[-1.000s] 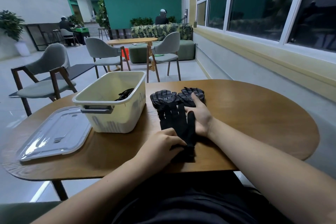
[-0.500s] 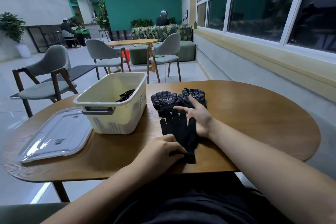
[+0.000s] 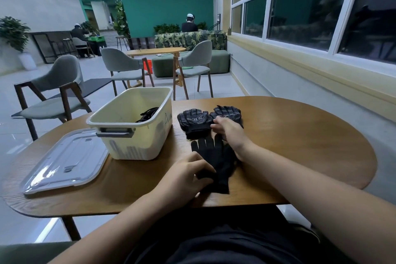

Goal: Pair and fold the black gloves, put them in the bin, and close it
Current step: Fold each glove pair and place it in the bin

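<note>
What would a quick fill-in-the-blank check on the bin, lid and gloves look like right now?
1. The lid lies flat on the table, to the ___ of the bin.
2. The bin stands ___, with something dark already inside.
3. The left hand holds the plain black gloves at their ___ end.
4. The right hand touches the dotted gloves, of which ___ lie side by side.

Missing words: left; open; cuff; two.

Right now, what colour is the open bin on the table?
The bin is cream, with a grey handle; the head view shows it best.
</note>
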`<state>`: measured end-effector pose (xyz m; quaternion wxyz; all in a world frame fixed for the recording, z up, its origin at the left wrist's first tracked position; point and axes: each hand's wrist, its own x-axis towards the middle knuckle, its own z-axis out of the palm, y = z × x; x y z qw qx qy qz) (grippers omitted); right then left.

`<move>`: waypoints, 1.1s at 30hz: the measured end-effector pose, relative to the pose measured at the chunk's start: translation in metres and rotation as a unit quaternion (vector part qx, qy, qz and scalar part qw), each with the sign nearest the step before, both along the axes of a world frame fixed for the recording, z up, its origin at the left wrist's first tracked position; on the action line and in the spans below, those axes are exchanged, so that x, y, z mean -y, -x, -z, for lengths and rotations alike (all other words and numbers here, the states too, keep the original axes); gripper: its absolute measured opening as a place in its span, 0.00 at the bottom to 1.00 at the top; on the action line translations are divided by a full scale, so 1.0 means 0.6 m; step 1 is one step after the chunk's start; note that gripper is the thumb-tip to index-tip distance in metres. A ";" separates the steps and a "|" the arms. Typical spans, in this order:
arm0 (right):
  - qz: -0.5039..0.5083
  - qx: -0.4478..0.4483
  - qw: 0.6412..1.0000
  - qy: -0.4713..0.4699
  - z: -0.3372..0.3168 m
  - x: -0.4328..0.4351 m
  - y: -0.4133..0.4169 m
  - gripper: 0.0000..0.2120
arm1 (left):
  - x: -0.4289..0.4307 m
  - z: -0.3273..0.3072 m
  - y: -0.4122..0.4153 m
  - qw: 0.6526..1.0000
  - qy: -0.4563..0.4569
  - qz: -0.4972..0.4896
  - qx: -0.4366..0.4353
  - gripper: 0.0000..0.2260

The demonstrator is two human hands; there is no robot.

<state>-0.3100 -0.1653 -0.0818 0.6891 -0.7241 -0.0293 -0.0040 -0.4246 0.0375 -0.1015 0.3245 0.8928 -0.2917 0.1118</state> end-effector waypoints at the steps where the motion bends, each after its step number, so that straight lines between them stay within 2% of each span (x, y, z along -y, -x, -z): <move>1: 0.013 0.028 0.998 0.046 0.001 0.004 0.000 0.20 | -0.002 0.002 -0.003 1.000 -0.005 -0.005 0.002 0.10; 4: 0.021 0.094 0.981 0.169 0.001 0.016 0.010 0.19 | -0.006 0.000 -0.010 0.997 -0.065 -0.024 0.018 0.16; 6: 0.004 0.116 0.972 0.205 -0.001 0.022 0.026 0.22 | -0.008 -0.004 -0.014 0.992 -0.123 -0.039 0.003 0.22; 8: -0.018 0.143 0.955 0.259 0.000 0.030 0.044 0.20 | -0.011 -0.005 -0.018 0.984 -0.169 -0.044 -0.018 0.26; 10: -0.038 0.188 0.924 0.330 -0.003 0.039 0.070 0.17 | -0.013 -0.006 -0.021 0.981 -0.186 -0.040 -0.038 0.28; 14: -0.090 0.290 0.855 0.420 0.007 0.049 0.125 0.20 | -0.016 -0.008 -0.023 0.979 -0.199 -0.032 -0.038 0.32; 18: -0.092 0.386 0.808 0.436 0.025 0.051 0.173 0.14 | -0.015 0.001 -0.019 0.981 -0.191 -0.036 -0.013 0.27; 23: -0.112 0.451 0.775 0.429 0.036 0.051 0.206 0.09 | -0.022 0.011 0.000 0.993 -0.072 -0.008 0.092 0.16; 26: -0.130 0.446 0.772 0.434 0.044 0.054 0.206 0.09 | -0.030 0.010 0.006 0.990 -0.057 0.034 0.124 0.12; 29: -0.145 0.424 0.775 0.444 0.048 0.053 0.203 0.10 | -0.033 0.007 0.008 0.988 -0.081 0.052 0.117 0.10; 33: -0.154 0.403 0.782 0.450 0.044 0.050 0.204 0.14 | -0.028 0.001 0.011 0.974 -0.135 0.046 0.174 0.06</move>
